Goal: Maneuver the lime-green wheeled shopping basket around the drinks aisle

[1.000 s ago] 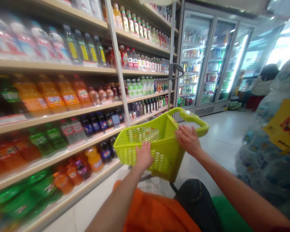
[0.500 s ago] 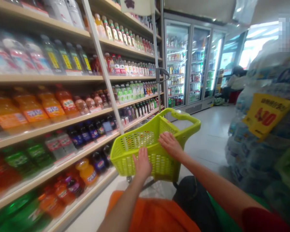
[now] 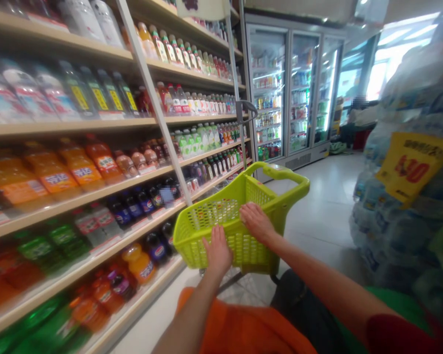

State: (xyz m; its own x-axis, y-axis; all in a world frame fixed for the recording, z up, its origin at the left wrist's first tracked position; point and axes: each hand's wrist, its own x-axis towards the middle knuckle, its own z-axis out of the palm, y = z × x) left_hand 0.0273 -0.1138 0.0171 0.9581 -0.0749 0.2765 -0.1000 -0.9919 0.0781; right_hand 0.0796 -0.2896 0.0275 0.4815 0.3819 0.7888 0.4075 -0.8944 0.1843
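A lime-green shopping cart [image 3: 258, 255] with perforated basket walls stands directly ahead, its handle at the far right. My left hand [image 3: 218, 251] rests on the near rim, fingers stretched flat over the edge. Farther along the same rim lies my right hand [image 3: 257, 223], its fingers side by side and extended toward the basket's inside. Neither hand holds a loose item. Below the rim, the fingertips are partly hidden. I see no goods in the visible part of the basket.
Drink shelves [image 3: 140, 172] full of bottles line the left side. Glass-door fridges [image 3: 291, 93] stand at the back. At right, wrapped water bottles [image 3: 387, 231] are stacked high behind a yellow price sign [image 3: 415, 167]. Another person [image 3: 362, 115] is in the background.
The cart sits slightly farther right in view, and the shelves have shifted a little too. My right hand has slid slightly left along the rim; my left hand looks almost unmoved.
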